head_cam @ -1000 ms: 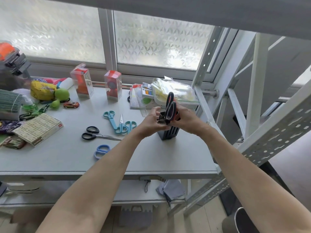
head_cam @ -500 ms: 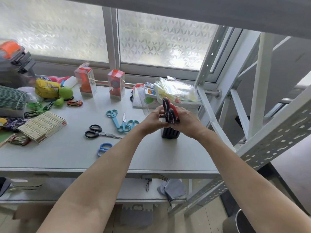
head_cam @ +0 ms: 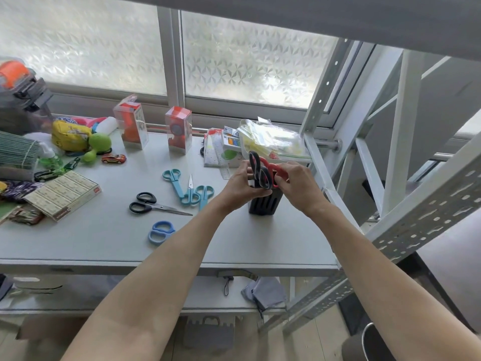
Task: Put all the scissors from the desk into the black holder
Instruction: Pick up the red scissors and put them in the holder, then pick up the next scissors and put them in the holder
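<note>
The black slotted holder (head_cam: 265, 204) stands on the right part of the grey desk (head_cam: 104, 238). Black-and-red scissors (head_cam: 261, 170) stick handles-up out of its top. My left hand (head_cam: 240, 187) grips the holder's rim and the scissors from the left. My right hand (head_cam: 299, 187) pinches the red handle from the right. Left of the holder lie black scissors (head_cam: 151, 203), two teal pairs (head_cam: 188, 190) crossed over each other, and blue scissors (head_cam: 160, 231) partly under my left forearm.
Two clear toy boxes (head_cam: 156, 130) stand at the back. A plastic bag and stationery packs (head_cam: 260, 144) lie behind the holder. Toys, a small car (head_cam: 113, 158) and a flat staple box (head_cam: 62, 195) crowd the left. A white perforated metal frame (head_cam: 390, 222) rises on the right.
The scissors have sunk lower into the holder, and both hands have dropped with them. The scissors lying on the desk have not moved.
</note>
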Demonstrator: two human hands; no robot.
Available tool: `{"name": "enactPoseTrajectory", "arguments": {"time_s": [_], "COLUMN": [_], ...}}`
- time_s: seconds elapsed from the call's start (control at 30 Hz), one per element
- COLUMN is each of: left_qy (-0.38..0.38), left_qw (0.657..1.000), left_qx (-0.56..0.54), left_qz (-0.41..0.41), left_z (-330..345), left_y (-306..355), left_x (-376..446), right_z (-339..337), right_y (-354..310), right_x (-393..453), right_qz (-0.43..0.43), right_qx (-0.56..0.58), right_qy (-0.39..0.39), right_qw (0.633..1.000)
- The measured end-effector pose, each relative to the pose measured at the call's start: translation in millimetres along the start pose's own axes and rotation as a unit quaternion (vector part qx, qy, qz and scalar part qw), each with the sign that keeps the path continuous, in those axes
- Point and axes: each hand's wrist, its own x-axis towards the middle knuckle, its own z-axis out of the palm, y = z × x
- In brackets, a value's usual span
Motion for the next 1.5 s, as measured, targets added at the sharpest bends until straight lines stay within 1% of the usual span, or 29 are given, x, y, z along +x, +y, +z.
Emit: {"name": "enactPoseTrajectory", "arguments": {"time_s": [0.07,0.1,0.23,0.37,0.57,0.7,0.77,0.83,0.9,0.93,1.0,1.03,1.1,1.17,1.23,1.3,1.37,1.4,1.5], "left_qy": [0.007,0.01,0.013,0.01,-0.008,-0.006,-0.005,0.001,0.033,0.064,0.156,0.207,0.298,0.362,0.406,0.441,0.46,0.456,0.407], "left_qw": [1.0,1.0,1.0,1.0,1.0,1.0,0.999,0.999,0.998,0.995,0.985,0.975,0.952,0.929,0.908,0.886,0.868,0.864,0.869], "left_qx": [0.004,0.004,0.01,0.013,0.013,0.017,0.021,0.029,0.054,0.067,0.081,0.081,0.069,0.059,0.054,0.063,0.081,0.088,0.095], "left_qz": [0.0,0.001,0.003,0.001,-0.011,-0.023,-0.027,-0.031,-0.027,-0.019,0.002,0.004,-0.019,-0.055,-0.09,-0.127,-0.167,-0.194,-0.265], "left_z": [-1,-1,0,0,3,3,2,-1,-6,-9,-19,-26,-42,-62,-84,-108,-133,-144,-171], "left_y": [-1,-2,-4,-5,-2,-4,-4,-4,-7,-8,-12,-14,-21,-34,-49,-64,-77,-83,-106], "left_x": [0,-1,-1,-4,-5,-4,-6,-10,-16,-20,-30,-35,-47,-59,-74,-91,-108,-115,-129], "right_z": [-1,-1,0,0,-2,-6,-10,-15,-20,-22,-22,-18,-3,21,51,81,108,121,155], "right_y": [-3,-5,-4,4,6,5,0,-8,-24,-35,-61,-75,-101,-121,-131,-133,-135,-137,-152], "right_x": [2,3,-1,-7,-15,-20,-21,-21,-18,-17,-13,-10,-6,-2,3,12,21,26,38], "right_qz": [0.005,0.008,0.024,0.039,0.059,0.076,0.073,0.055,0.025,0.003,-0.052,-0.081,-0.128,-0.156,-0.153,-0.115,-0.077,-0.067,-0.074], "right_qx": [0.013,0.017,0.029,0.048,0.079,0.092,0.104,0.105,0.114,0.118,0.116,0.118,0.133,0.14,0.132,0.124,0.101,0.082,0.01], "right_qy": [0.024,0.023,-0.033,-0.034,-0.005,0.013,0.045,0.111,0.187,0.219,0.254,0.254,0.225,0.183,0.127,0.047,-0.038,-0.079,-0.184], "right_qw": [1.0,1.0,0.999,0.998,0.995,0.993,0.991,0.987,0.975,0.969,0.959,0.957,0.957,0.96,0.971,0.985,0.991,0.991,0.98]}}
